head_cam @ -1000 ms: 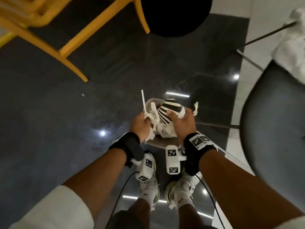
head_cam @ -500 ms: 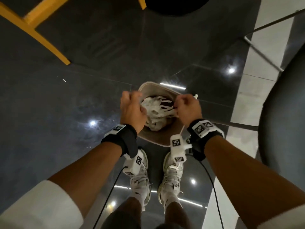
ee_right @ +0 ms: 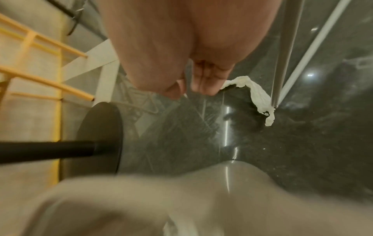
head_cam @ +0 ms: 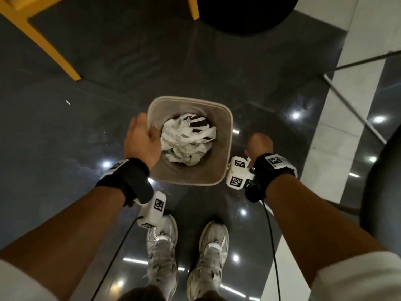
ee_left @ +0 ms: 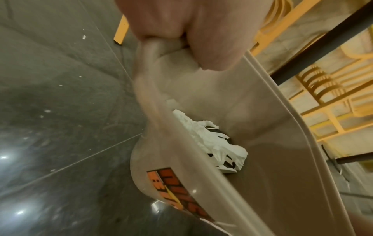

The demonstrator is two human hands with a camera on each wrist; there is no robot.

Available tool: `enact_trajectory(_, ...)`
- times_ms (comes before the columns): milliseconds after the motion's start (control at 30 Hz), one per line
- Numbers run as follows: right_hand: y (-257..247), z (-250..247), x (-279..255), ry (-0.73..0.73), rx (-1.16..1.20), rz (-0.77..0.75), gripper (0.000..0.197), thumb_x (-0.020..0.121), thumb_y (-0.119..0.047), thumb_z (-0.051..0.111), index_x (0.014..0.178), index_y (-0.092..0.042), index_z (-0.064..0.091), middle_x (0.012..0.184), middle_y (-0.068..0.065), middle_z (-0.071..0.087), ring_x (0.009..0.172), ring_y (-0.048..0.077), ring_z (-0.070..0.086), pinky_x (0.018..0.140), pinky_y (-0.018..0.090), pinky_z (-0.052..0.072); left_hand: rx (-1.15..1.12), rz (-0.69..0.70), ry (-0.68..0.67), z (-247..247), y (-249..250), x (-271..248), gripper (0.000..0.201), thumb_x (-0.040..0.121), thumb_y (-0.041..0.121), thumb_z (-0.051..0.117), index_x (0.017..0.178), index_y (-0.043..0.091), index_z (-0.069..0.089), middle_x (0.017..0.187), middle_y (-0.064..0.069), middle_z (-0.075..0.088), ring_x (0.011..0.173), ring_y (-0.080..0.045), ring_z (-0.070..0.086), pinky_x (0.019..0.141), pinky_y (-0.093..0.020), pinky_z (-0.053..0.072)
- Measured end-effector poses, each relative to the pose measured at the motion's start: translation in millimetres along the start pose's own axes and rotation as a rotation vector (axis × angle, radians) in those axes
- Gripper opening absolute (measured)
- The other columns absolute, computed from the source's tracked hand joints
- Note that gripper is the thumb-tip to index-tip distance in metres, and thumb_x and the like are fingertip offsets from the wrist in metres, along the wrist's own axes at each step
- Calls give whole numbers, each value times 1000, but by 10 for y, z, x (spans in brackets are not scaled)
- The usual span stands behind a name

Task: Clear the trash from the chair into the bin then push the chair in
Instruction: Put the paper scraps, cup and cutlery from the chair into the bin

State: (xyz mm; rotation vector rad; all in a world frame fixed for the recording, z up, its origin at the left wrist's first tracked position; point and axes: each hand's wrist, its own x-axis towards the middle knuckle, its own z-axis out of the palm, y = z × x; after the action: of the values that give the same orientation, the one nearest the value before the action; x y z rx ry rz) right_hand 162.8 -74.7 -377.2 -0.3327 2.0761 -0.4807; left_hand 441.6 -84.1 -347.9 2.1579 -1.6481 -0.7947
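Observation:
A beige square bin (head_cam: 225, 148) stands on the dark floor ahead of my feet. Crumpled white paper and a black-and-white striped wrapper (head_cam: 186, 137) lie inside it, also seen in the left wrist view as trash (ee_left: 212, 143). My left hand (head_cam: 142, 135) grips the bin's left rim, thumb inside the bin wall (ee_left: 262, 159). My right hand (head_cam: 257, 144) hangs just right of the bin, fingers curled. In the right wrist view its fingertips (ee_right: 203, 89) pinch a white tissue scrap (ee_right: 256, 94). The dark grey chair (head_cam: 386, 192) is at the right edge.
A yellow chair leg (head_cam: 50, 46) crosses the top left. A round black table base (head_cam: 245, 14) sits beyond the bin. Thin metal chair legs (head_cam: 355, 109) run over the pale floor strip on the right. My shoes (head_cam: 186, 253) stand close behind the bin.
Both hands pushed the bundle of trash down into the bin and let it go. The left hand moved onto the left rim; the right hand drew out to the bin's right.

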Motion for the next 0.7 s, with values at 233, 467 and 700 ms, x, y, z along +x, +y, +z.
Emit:
enact_trajectory(233, 416, -82, 304, -224, -992, -57, 73, 65, -36, 84, 123, -21, 41, 98, -6, 47, 76, 18, 47, 76, 31, 38, -179, 6, 36, 124, -77, 534, 18, 93, 17, 50, 104, 5, 58, 104, -18, 63, 98, -32, 60, 86, -40, 49)
enact_trajectory(467, 489, 302, 658, -313, -801, 25, 68, 59, -48, 81, 119, -30, 54, 101, 2, 62, 89, 21, 63, 58, 20, 50, -157, 32, -2, 68, -43, 601, 12, 94, 20, 52, 92, 8, 53, 88, -11, 61, 79, -24, 56, 70, -33, 42)
enact_trajectory(700, 270, 47, 395, -72, -242, 178, 36, 94, -38, 54, 117, -12, 65, 109, 13, 70, 92, 29, 66, 68, 30, 46, -121, -88, -78, -158, 47, 408, 15, 95, 18, 53, 103, 6, 57, 91, -11, 66, 87, -30, 62, 78, -40, 52)
